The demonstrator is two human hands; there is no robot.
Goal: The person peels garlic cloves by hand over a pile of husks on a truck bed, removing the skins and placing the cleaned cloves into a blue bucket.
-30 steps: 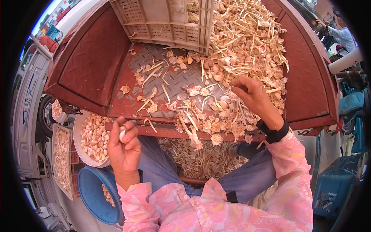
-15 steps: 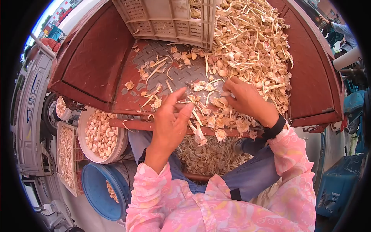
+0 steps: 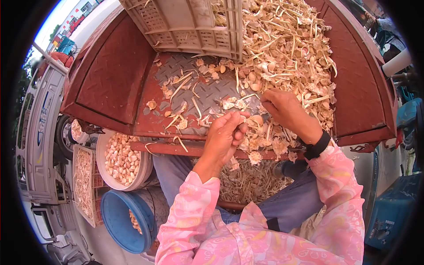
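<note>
My left hand point(image 3: 224, 138) is over the front edge of the red metal truck bed point(image 3: 176, 147), thumb and fingers curled together. What they pinch, if anything, is too small to make out. My right hand point(image 3: 289, 114) is at the front of a heap of garlic cloves, stalks and papery skins point(image 3: 287, 53). Its fingers are bent downward and closed, and their tips are partly hidden. Between the hands lie loose garlic skins point(image 3: 234, 103) and root discs. More dry stalks and skins point(image 3: 247, 176) lie below the edge, between the legs.
A pale plastic crate point(image 3: 190, 35) leans at the back of the bed. To the left stand a white bucket point(image 3: 145, 170) of garlic cloves, a blue bucket point(image 3: 110, 221) with some cloves, and a crate point(image 3: 98, 194) of garlic pieces. Red side panels point(image 3: 110, 84) flank the bed.
My left hand has moved right, towards my right hand, and its spread fingers have closed. My right hand stays near the heap, its fingers still bent. The view has shifted slightly.
</note>
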